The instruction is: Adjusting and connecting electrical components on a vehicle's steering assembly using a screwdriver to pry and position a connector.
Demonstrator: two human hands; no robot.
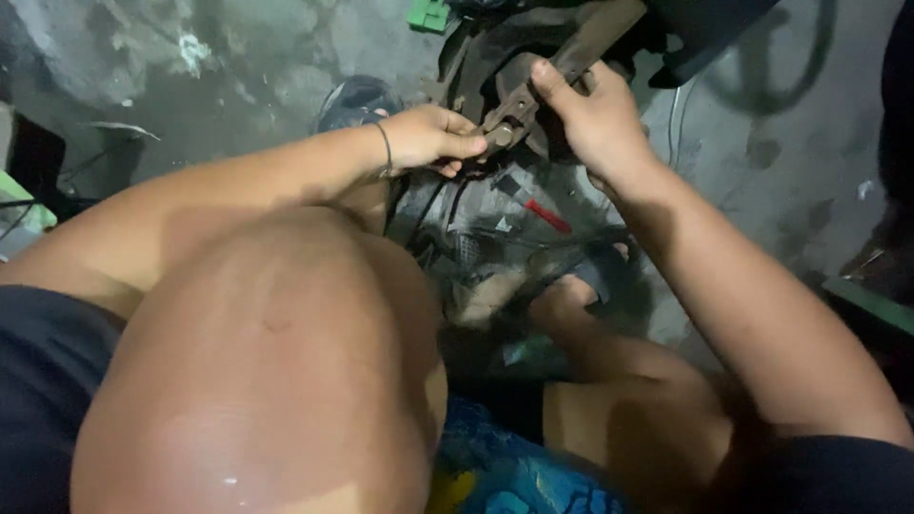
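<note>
While the person crouches low over a dirty concrete floor, both bare hands meet at one rusty metal part near the top of the view.

Left hand: the left hand [430, 138] is curled almost shut. Its fingertips pinch a small round nut [501, 136] at the low end of the metal bar. A thin dark band sits on the wrist.

Right hand: the right hand [592, 116] is wrapped around the metal bar [562, 71]. The thumb lies flat along the top of it. The fingers go behind the bar, so I cannot tell how tight they are.

Metal bar, where: it is at the top middle of the view, against a dark machine frame [495, 57], well above the knees.

Metal bar, which way: it is long and flat. Its long line runs on a slant, from the low left end by the nut up to the right, where it goes under a black cover [705, 33].

Counts: two hands, one bar, one nut, one red-handled tool, one green block.

Red-handled tool: the red-handled tool [547, 217] lies below the hands, among dark straps and parts. No hand touches it.

Green block: the green block [428, 14] sits at the top edge, left of the frame.

Knee: a big bare knee [276, 362] fills the lower left.

Floor: the floor [190, 67] is grey and stained.
</note>
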